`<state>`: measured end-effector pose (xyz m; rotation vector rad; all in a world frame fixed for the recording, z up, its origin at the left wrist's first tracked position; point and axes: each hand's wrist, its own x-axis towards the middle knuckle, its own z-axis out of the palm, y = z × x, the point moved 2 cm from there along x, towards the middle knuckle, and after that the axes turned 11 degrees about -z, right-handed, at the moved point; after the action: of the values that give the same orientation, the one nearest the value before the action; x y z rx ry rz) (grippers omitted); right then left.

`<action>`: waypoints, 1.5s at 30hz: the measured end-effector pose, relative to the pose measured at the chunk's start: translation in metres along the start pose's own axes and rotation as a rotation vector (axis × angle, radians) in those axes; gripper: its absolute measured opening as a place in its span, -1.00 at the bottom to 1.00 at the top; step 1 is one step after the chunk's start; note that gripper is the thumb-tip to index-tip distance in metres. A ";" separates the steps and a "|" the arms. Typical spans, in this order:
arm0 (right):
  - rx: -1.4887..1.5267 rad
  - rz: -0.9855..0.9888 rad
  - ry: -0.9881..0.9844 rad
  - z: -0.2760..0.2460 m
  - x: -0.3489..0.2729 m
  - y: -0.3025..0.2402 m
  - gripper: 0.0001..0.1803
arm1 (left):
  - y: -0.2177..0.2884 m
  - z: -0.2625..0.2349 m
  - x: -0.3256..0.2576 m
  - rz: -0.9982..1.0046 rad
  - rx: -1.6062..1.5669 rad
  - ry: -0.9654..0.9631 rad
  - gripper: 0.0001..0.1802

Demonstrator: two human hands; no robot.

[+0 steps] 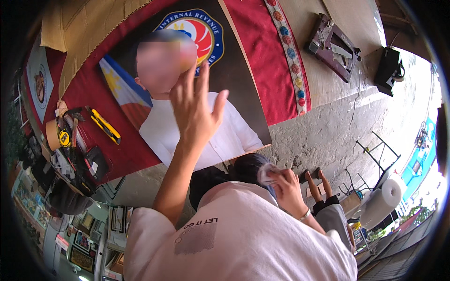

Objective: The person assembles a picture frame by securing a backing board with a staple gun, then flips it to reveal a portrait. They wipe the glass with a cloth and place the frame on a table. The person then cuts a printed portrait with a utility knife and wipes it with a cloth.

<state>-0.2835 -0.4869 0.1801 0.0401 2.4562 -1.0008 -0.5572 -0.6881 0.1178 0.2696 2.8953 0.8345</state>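
Observation:
A large portrait print [215,133] of a person in a white top, with a flag and a round emblem behind, lies on a red cloth [126,157] spread over the table. My left hand [198,105] is open over the print's middle, its fingers stretched toward the emblem; whether the palm presses on the surface I cannot tell. Just past the print's near edge, low by my body, my right hand [287,189] is closed around a crumpled white wad [268,174], cloth or tissue.
A yellow utility knife [104,125] lies left of the print, near a tape measure [64,137] and a roll of brown tape [52,135]. Cardboard [89,23] covers the far left. A maroon metal clamp-like tool [333,47] rests at far right. Another person's legs [318,187] stand at right.

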 end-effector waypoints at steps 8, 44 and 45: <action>1.555 0.173 0.602 -0.032 0.006 0.037 -0.34 | 0.020 0.040 -0.069 0.560 -0.231 -0.581 -0.34; -0.346 -0.885 0.237 0.077 0.402 -0.184 -0.21 | -0.086 -0.014 -0.086 -0.034 0.100 -0.185 -0.11; -0.329 -0.835 0.222 0.058 0.404 -0.181 -0.20 | -0.087 -0.019 -0.084 -0.056 0.087 -0.157 -0.11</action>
<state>-0.6519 -0.7191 0.0826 -1.1114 2.8534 -0.8965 -0.4899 -0.7876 0.0926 0.2484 2.7819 0.6480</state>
